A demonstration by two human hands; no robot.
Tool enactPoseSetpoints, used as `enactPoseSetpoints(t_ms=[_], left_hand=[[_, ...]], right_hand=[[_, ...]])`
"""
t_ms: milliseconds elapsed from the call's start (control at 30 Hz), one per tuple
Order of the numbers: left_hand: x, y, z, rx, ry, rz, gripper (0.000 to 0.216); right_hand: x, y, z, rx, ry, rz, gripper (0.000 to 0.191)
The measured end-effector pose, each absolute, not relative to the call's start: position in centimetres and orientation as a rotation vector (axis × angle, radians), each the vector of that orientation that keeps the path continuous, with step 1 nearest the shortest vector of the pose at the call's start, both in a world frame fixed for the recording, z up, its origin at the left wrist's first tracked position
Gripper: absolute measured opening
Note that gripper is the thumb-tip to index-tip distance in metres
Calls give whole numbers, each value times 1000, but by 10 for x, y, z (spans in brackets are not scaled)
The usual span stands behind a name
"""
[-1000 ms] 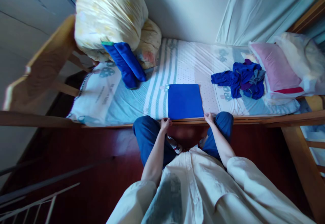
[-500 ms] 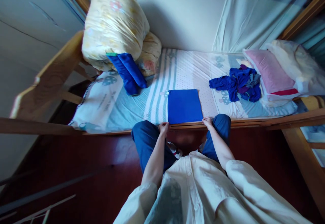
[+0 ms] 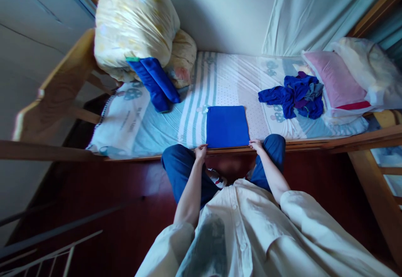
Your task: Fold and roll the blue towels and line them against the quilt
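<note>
A flat blue cloth, nearly square, lies on the bed at its front edge. My left hand pinches the near left corner of this cloth. At the near right corner, the fingers of my right hand are closed on the edge. Two long blue cloth rolls lie side by side to the left, leaning against a bulky quilt. Farther right is a crumpled heap of blue and purple cloths.
The bed has a striped, patterned sheet and a wooden rail along its front. A cream quilt is piled at the left end. A pink pillow and a plastic-wrapped bundle lie at the right end.
The view has tilted slightly, so the bed appears a little higher. Both hands stay at the near corners of the blue cloth, which keeps its flat shape.
</note>
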State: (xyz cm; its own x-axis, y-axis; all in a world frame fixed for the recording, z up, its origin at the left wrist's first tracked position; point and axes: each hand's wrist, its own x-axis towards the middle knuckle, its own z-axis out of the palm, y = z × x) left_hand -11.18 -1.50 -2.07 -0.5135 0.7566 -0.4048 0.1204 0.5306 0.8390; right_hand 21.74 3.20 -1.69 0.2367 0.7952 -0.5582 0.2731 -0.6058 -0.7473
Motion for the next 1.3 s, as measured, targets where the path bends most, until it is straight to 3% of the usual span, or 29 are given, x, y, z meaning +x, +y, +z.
enactPoseSetpoints(t_ms=[200,333,567,900,1300], left_hand=[[-120,-6,-15,776,1949,960,36],[-123,1,-15,841,1975,930,30],[-129,19,-17,924,2050,927,21],[-117,30,-22,879,1894,1003,24],[-125,35,-29,1008,2133,741,16]], right_hand=[[216,40,-16,-1942,-1046,1314,19],[213,45,-18,-1900,-1128,1242,27],[210,55,-25,-1892,-1222,1064,24],[204,68,-39,-1823,-1263,1051,24],[209,76,-45,-1909,-1477,999,21]])
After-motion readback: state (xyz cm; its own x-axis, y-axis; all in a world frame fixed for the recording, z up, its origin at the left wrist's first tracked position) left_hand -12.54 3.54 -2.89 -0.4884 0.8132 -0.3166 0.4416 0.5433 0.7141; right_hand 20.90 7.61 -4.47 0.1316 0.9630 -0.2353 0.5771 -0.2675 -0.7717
